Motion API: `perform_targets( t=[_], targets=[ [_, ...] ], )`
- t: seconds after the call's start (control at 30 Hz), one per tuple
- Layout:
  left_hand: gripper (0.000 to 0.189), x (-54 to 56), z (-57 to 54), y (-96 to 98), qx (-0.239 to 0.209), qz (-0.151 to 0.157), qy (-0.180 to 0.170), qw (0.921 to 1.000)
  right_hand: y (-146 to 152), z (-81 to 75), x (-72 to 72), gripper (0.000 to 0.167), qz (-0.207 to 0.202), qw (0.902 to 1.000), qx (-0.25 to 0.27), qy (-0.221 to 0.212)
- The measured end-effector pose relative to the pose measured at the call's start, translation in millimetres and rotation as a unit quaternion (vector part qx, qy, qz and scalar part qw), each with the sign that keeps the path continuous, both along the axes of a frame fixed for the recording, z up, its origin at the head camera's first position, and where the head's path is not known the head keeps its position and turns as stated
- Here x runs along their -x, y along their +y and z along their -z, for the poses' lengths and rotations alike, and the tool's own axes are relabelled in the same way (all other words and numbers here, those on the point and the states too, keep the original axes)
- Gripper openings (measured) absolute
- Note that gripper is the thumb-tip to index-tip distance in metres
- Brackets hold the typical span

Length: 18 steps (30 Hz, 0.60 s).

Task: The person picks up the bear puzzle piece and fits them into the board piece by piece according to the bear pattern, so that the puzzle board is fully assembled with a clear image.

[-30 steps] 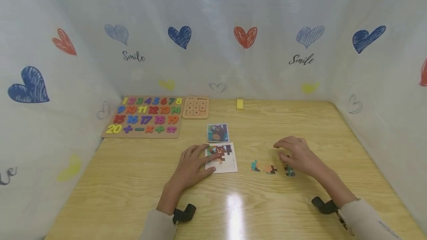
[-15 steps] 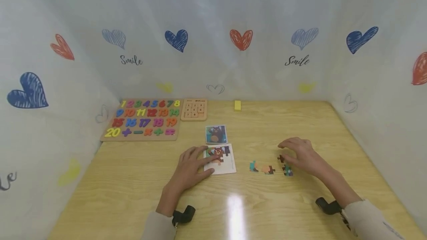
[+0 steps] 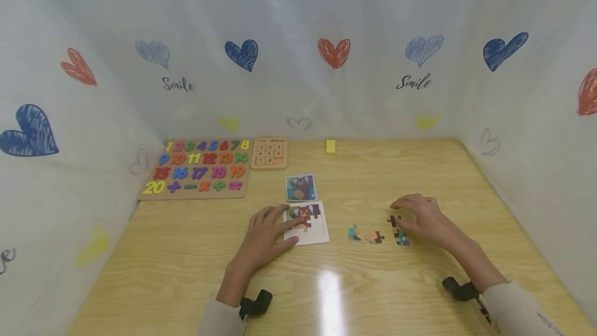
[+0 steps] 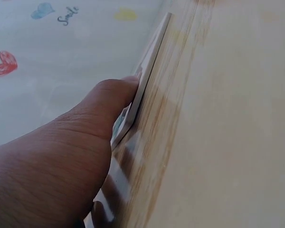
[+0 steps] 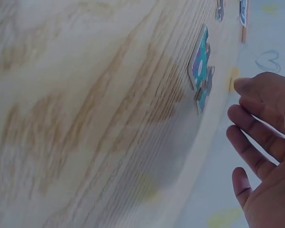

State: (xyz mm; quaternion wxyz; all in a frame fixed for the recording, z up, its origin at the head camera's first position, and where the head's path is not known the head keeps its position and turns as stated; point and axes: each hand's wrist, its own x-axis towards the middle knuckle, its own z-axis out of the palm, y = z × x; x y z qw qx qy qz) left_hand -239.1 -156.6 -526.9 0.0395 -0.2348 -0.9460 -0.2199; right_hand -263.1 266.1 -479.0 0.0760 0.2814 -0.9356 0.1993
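Hands, two of them: left hand (image 3: 263,237) at the centre of the frame, fingers straight and spread, resting on the left part of one tray (image 3: 317,233). Inside that tray sits part of a bear picture, with the lower right bare. Over to the right of centre, at least four loose pieces (image 3: 373,237): two nearer the tray, at least two by the right hand (image 3: 424,220). Its fingers are loosely bent and apart, and the right wrist view shows a gap between them and the pieces.

One card (image 3: 300,189), bear again, just above the tray. Upper left, one number board (image 3: 195,165), twenty numbers and five signs; beside it, one slider (image 3: 269,153) with eight tiles. One yellow block (image 3: 330,146) near the table's (image 3: 396,292) far edge, and two "Smile" words on the back curtain (image 3: 280,9).
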Motion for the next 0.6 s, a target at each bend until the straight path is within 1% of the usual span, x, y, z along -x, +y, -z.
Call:
perform_targets(
  t=[0.13,0.23,0.37,0.47,0.6],
  targets=[
    [0.047,-0.8,-3.0,0.3,-0.003,0.000,0.012,0.9999,2.6,-0.2,0.4,0.033,0.008,0.9995,-0.022,-0.020],
    [0.046,-0.8,-3.1,0.3,-0.001,0.000,0.016,0.9999,5.0,0.2,1.7,0.031,0.014,0.9987,-0.042,-0.025],
    [0.046,-0.2,-5.2,0.4,0.004,0.000,0.011,0.9999,6.5,0.5,2.5,0.028,0.018,0.9976,-0.062,-0.026],
    [0.046,0.0,-6.6,0.7,0.002,0.000,0.008,1.0000,7.1,1.8,2.4,0.027,0.017,0.9972,-0.067,-0.027],
    [0.046,-0.5,-4.0,1.1,0.002,0.003,0.004,1.0000,8.0,5.8,1.5,0.025,0.015,0.9969,-0.073,-0.025]
  ],
)
